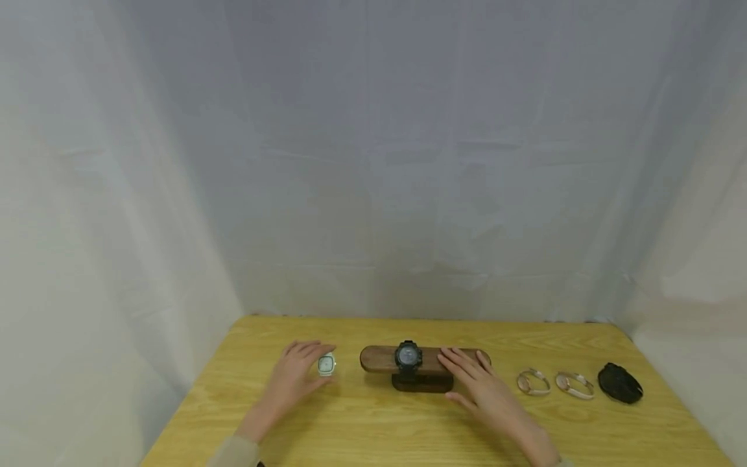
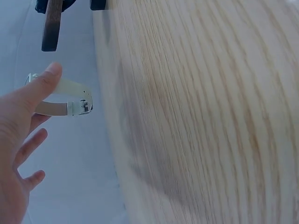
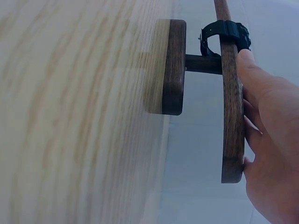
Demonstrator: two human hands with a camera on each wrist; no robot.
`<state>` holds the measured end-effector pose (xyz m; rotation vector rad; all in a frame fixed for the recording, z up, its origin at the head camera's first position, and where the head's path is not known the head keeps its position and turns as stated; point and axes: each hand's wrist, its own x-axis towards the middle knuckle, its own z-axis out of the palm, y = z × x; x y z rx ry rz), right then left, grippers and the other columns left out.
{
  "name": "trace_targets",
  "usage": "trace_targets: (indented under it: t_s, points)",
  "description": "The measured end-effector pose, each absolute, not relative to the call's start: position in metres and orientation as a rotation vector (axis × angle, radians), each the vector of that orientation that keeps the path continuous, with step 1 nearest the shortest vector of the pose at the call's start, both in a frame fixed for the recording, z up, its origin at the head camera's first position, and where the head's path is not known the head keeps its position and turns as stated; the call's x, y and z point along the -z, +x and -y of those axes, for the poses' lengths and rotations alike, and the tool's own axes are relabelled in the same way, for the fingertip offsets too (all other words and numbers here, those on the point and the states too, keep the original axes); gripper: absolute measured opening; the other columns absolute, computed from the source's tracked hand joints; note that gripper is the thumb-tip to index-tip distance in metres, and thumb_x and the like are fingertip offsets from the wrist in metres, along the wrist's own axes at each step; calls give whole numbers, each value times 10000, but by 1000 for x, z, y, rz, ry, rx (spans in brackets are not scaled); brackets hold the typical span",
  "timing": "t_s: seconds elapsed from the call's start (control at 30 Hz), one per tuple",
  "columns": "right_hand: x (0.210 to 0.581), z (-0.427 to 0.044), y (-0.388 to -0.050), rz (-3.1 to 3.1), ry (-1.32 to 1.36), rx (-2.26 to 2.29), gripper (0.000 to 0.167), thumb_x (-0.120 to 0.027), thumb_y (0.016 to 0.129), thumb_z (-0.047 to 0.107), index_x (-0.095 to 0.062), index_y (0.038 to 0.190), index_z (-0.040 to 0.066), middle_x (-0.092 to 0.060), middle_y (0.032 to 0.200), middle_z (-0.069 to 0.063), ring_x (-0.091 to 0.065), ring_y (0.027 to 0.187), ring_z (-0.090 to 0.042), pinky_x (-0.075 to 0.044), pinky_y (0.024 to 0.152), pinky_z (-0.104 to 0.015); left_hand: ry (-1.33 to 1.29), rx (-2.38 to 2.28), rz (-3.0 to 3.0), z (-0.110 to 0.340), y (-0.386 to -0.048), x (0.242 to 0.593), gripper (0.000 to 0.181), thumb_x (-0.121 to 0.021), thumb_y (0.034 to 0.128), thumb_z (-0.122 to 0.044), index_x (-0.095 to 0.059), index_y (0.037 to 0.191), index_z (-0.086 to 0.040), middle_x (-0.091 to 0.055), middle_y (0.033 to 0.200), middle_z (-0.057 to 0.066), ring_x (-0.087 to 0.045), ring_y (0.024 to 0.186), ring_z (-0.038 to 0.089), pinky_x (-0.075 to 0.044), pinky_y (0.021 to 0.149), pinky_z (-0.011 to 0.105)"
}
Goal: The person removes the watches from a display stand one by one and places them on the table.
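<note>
My left hand [image 1: 294, 374] pinches a white wristwatch [image 1: 326, 365] with a square face, to the left of a dark wooden watch stand [image 1: 378, 359]. In the left wrist view, the thumb presses on the looped pale strap [image 2: 77, 88], and the watch is off the tabletop. A black wristwatch [image 1: 408, 356] sits round the stand's horizontal bar, left of its middle. My right hand [image 1: 483, 387] rests on the right part of that bar with fingers extended. From the right wrist, the bar [image 3: 232, 116] shows beside the thumb, touching the hand.
Right of the stand lie two light-strapped watches, the nearer one [image 1: 533, 383] and another [image 1: 574, 385]. Beyond them is a black crumpled-looking item [image 1: 620, 383], its kind unclear. A pale curtain [image 1: 373, 194] surrounds the wood-grain table [image 1: 373, 431].
</note>
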<state>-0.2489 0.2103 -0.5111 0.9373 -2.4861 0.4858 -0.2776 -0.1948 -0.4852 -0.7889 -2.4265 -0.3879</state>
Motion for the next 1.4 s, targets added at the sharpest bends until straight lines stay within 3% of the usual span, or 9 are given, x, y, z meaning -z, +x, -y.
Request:
trace_targets:
  t_s: [0.43,0.57,0.67,0.83,1.07,1.23,1.4]
  points:
    - [507,-211,-245,2496,907,-457,717,-786,878,271,-492,1502,76,-473,1550,-114,-456,1404,-355,129,1218,-252,-716,348,2487,210,-272,487,618,-925,691,-314,-703,1222,-88,-728,1174,141,-648,1130,380,-435,1029,672]
    - [506,-211,-243,2514,892,-459,716,-780,884,274,-486,1508,87,-463,1560,-100,-447,1414,-347,-30,1275,-407,-697,326,2503,213,-269,488,616,-933,680,-283,-704,1216,-84,-729,1168,143,-646,1129,387,-434,1020,680]
    - [505,-211,-242,2525,882,-450,718,-778,886,280,-481,1513,96,-459,1564,-92,-444,1417,-339,-200,1231,-550,-684,292,2537,215,-267,489,610,-937,679,-264,-703,1216,-94,-728,1173,133,-642,1139,381,-427,1032,680]
    - [505,-212,-243,2525,874,-454,739,-782,882,286,-462,1530,132,-461,1563,-90,-445,1417,-338,-300,1151,-622,-677,271,2610,214,-264,489,602,-928,688,-259,-698,1225,-113,-721,1198,102,-633,1157,354,-420,1048,672]
    - [506,-212,-243,2514,879,-483,729,-784,881,278,-475,1520,113,-464,1560,-87,-451,1408,-353,-162,1245,-530,-688,348,2661,202,-263,490,626,-919,683,-259,-695,1248,-107,-713,1224,99,-646,1139,345,-398,1057,693]
    - [506,-209,-244,2501,889,-476,727,-796,870,270,-491,1508,101,-479,1548,-92,-463,1396,-354,-264,1167,-624,-712,368,2660,194,-266,495,463,-903,703,-266,-751,1115,-120,-751,1118,56,-683,1056,309,-425,1035,677]
    - [505,-207,-243,2512,890,-483,728,-785,881,280,-477,1518,108,-445,1575,-59,-448,1412,-342,-61,1265,-450,-743,401,2638,192,-269,501,321,-895,726,-204,-774,1018,-147,-775,1006,11,-712,961,268,-454,995,678]
